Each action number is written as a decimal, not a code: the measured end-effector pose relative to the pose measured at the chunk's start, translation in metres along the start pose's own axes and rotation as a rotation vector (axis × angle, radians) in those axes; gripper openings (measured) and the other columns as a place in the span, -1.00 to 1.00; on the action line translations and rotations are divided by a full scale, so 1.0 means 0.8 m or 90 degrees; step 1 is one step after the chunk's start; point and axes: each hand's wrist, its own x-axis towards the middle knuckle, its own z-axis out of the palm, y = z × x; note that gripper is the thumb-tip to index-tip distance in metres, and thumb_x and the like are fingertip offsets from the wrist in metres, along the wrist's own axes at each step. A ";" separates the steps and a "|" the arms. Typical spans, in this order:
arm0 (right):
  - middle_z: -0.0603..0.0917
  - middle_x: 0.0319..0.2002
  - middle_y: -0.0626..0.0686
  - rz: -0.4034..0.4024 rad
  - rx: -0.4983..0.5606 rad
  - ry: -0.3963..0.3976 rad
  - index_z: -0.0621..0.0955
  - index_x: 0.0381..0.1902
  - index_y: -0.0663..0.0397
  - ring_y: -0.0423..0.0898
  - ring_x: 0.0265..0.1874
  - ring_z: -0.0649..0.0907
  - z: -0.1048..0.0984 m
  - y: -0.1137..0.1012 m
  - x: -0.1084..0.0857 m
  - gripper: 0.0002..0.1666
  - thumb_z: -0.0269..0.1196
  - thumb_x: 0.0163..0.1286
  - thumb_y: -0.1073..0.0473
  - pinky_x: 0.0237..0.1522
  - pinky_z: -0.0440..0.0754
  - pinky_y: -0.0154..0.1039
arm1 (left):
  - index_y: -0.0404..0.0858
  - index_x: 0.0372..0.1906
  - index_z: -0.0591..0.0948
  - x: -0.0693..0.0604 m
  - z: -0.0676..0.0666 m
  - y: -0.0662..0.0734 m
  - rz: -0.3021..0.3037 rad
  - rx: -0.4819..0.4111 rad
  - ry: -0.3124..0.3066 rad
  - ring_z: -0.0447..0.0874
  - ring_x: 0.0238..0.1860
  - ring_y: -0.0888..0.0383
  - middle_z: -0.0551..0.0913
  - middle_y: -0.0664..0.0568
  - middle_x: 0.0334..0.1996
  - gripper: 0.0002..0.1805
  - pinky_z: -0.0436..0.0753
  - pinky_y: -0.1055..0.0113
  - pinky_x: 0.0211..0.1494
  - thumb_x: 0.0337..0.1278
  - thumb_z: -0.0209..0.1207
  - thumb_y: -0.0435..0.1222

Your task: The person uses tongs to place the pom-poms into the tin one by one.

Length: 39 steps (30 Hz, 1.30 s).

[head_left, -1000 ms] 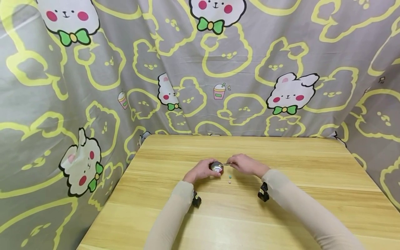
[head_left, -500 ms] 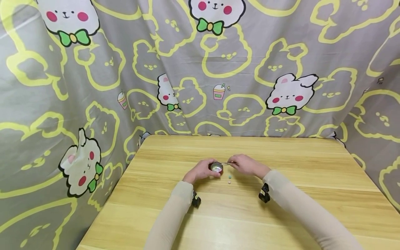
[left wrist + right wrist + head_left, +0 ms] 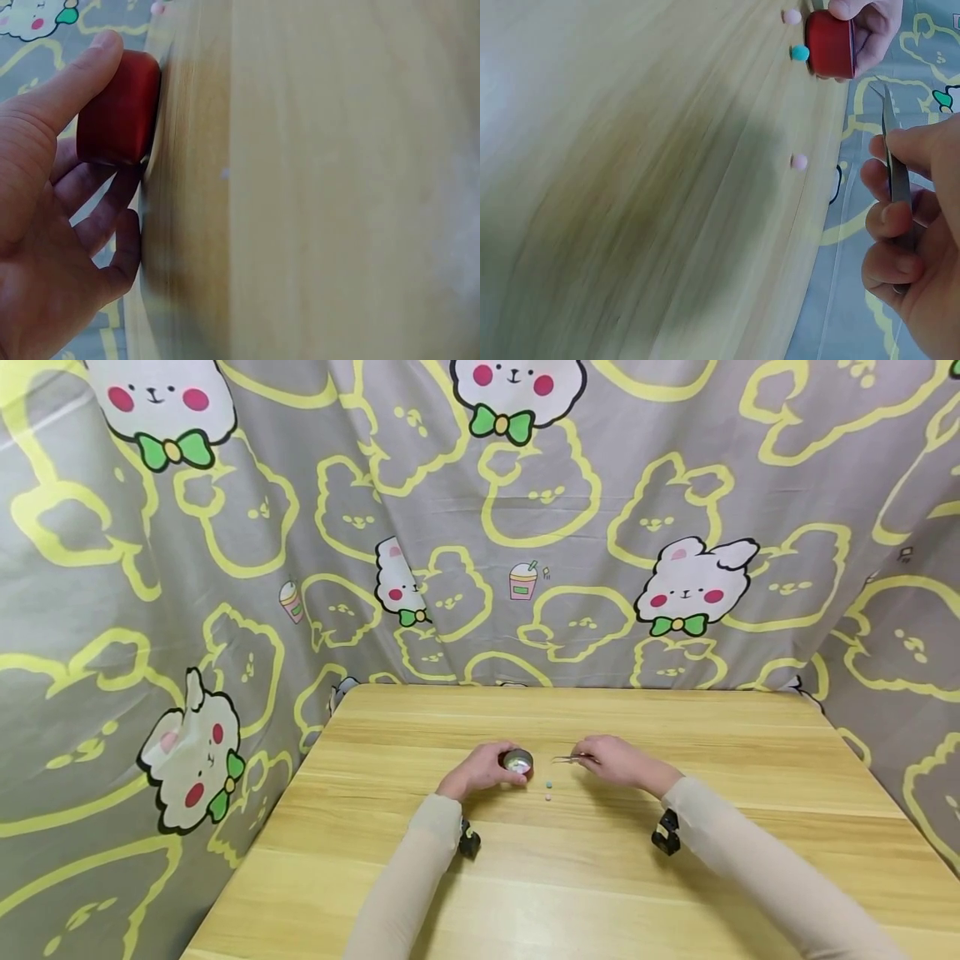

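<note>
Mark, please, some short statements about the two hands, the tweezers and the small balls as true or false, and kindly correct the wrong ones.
1. The right hand holds tweezers. True.
2. The tips of the tweezers are closed together. False: they stand apart, with nothing between them.
3. The right wrist view shows one turquoise ball and two pink balls on the table. True.
4. The left hand holds the turquoise ball. False: it holds the red tin.
5. Both sleeves are black. False: they are pale beige.
</note>
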 end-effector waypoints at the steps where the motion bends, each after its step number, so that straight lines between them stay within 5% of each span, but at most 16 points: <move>1: 0.60 -0.34 -0.06 -0.003 -0.003 0.001 0.65 -0.20 0.13 -0.21 -0.39 0.56 0.000 0.001 -0.003 -0.86 0.15 0.39 0.27 -0.33 0.54 -0.19 | -0.13 0.15 0.53 0.000 0.000 0.000 -0.001 0.002 0.000 0.50 0.02 0.16 0.58 0.09 -0.01 -0.38 0.43 0.25 0.11 -0.08 0.41 -0.06; 14: 0.62 -0.31 -0.08 -0.019 -0.026 -0.001 0.66 -0.20 0.06 -0.18 -0.32 0.61 0.014 0.009 -0.026 -0.88 0.19 0.35 0.25 -0.26 0.58 -0.17 | -0.17 0.20 0.51 0.001 0.000 0.001 -0.001 0.015 0.004 0.49 0.04 0.12 0.58 0.03 0.03 -0.33 0.42 0.24 0.13 -0.07 0.40 -0.05; 39: 0.60 -0.31 -0.08 -0.014 -0.018 -0.005 0.65 -0.19 0.05 -0.17 -0.32 0.60 0.033 -0.001 -0.018 -0.87 0.17 0.37 0.23 -0.24 0.58 -0.15 | -0.17 0.21 0.50 0.000 0.000 0.002 -0.005 0.009 -0.002 0.49 0.06 0.13 0.57 0.04 0.04 -0.34 0.42 0.24 0.14 -0.05 0.39 -0.07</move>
